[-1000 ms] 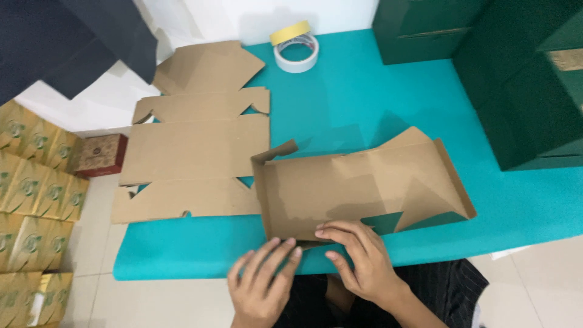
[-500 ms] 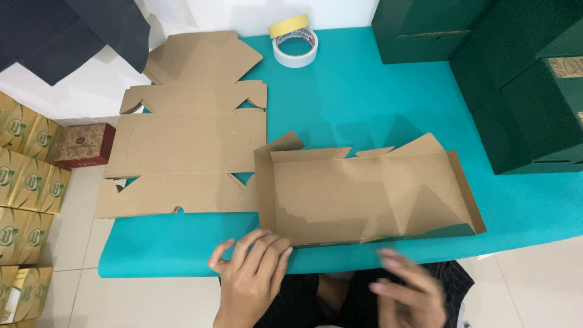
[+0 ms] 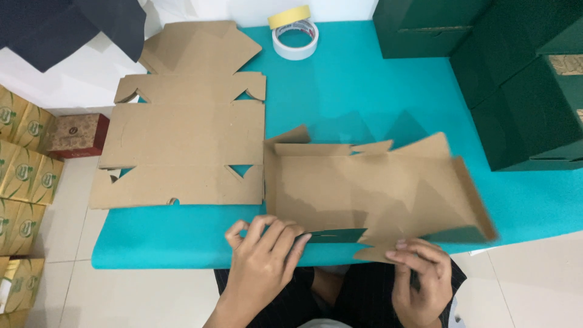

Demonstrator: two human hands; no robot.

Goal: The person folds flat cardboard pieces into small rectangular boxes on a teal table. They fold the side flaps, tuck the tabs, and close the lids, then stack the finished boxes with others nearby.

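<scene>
A brown cardboard box blank (image 3: pixel 364 188) lies partly folded on the teal table (image 3: pixel 364 85), its far flaps and right end raised. My left hand (image 3: pixel 264 255) curls its fingers over the blank's near edge at the left. My right hand (image 3: pixel 419 276) pinches the near flap at the table's front edge. A dark green inner face shows between the two hands. A second blank (image 3: pixel 182 146) lies flat to the left, touching the first.
A white tape roll (image 3: pixel 296 39) and a yellow tape roll (image 3: pixel 288 16) sit at the table's far edge. Dark green boxes (image 3: pixel 528 91) are stacked at the right. Several gold boxes (image 3: pixel 24 176) and a red-brown box (image 3: pixel 76 133) stand on the floor at the left.
The blank's raised right end has dropped lower and its far flaps stand up. My right hand left the near edge, dipped below the table, then came back to pinch the near flap.
</scene>
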